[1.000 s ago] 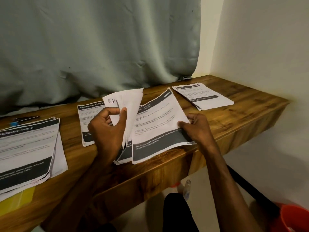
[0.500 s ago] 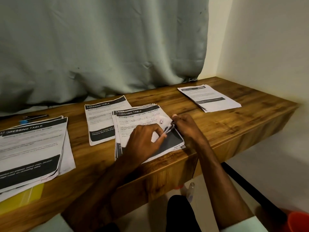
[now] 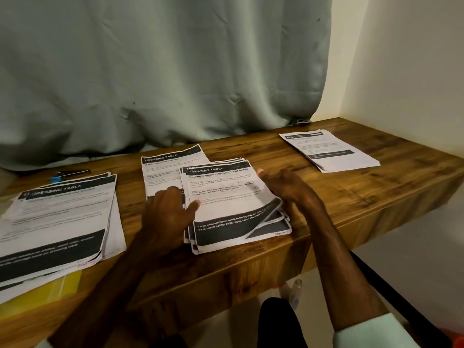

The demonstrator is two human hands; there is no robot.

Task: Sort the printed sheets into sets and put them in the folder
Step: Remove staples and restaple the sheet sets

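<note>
Though mostly under sheets (image 3: 57, 222), yellow folder (image 3: 64, 285).

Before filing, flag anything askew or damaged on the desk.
The middle stack between the left hand and right hand is fanned unevenly, and its top sheet's near right corner curls up. Nothing looks torn.

printed sheets (image 3: 233, 204) lie flat in an uneven middle stack.
</note>
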